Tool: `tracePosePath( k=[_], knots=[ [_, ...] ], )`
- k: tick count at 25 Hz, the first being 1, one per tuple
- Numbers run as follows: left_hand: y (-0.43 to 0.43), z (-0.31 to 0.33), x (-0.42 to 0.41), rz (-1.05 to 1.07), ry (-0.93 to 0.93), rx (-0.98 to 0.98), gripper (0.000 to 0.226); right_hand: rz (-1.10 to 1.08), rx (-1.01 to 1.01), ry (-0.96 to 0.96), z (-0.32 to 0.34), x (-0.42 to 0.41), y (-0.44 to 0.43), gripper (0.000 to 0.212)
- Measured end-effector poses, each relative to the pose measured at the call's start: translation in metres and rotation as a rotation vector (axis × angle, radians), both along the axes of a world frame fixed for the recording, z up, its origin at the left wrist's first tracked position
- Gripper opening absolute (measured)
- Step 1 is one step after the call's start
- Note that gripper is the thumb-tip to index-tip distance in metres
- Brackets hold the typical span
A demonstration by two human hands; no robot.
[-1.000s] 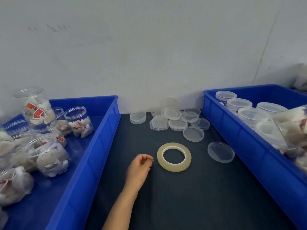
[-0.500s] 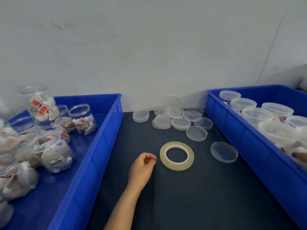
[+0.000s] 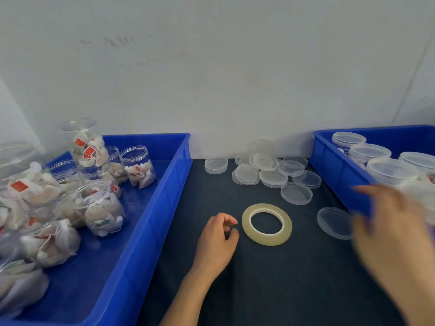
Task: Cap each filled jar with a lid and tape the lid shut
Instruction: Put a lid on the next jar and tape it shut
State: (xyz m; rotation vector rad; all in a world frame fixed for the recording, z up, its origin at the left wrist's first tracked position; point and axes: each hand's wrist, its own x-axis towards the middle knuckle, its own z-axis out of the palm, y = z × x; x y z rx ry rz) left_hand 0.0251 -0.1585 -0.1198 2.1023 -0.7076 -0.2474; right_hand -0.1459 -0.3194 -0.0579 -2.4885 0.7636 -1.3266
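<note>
A roll of clear tape point(image 3: 267, 240) lies flat on the dark mat point(image 3: 270, 290). My left hand point(image 3: 217, 238) rests on the mat just left of the roll, fingers loosely curled and holding nothing I can see. My right hand point(image 3: 390, 229) is blurred with its fingers spread; it hovers over the near left corner of the right blue bin point(image 3: 336, 175) and holds nothing. Several loose clear lids point(image 3: 273, 178) sit behind the tape, and one lid point(image 3: 333, 223) lies by my right hand. Uncapped filled jars point(image 3: 103, 208) crowd the left blue bin point(image 3: 164, 208).
Several jars with lids on point(image 3: 369, 152) stand in the right bin. A white wall rises directly behind the mat and both bins. One jar point(image 3: 84, 142) sits stacked high at the back of the left bin.
My right hand has come into view from the right, moving fast over the right bin's edge. My left hand stays beside the tape roll.
</note>
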Motion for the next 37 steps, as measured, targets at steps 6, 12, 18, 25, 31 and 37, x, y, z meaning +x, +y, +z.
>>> tracePosePath(
  k=[6,12,18,25,31,37],
  knots=[
    [0.078,0.08,0.014,0.259,-0.929,0.427,0.029,0.832,0.074,0.275,0.014,0.132,0.124,0.049],
    [0.124,0.128,0.059,0.582,-0.219,1.047,0.07,1.028,-0.106,0.545,0.03,0.231,0.194,0.053],
    [0.158,0.125,0.104,0.33,-0.282,1.114,0.08,1.052,-0.034,0.72,0.026,0.267,0.211,0.084],
    [0.175,0.097,0.143,0.267,-0.344,1.12,0.063,0.95,-0.12,0.741,0.01,0.268,0.215,0.091],
    [0.17,0.106,0.135,0.379,-0.606,1.142,0.001,0.971,0.033,0.593,0.01,0.264,0.211,0.087],
    [0.142,0.141,0.072,0.459,-1.021,0.595,0.018,1.004,0.321,-0.142,0.013,0.234,0.198,0.094]
  ],
)
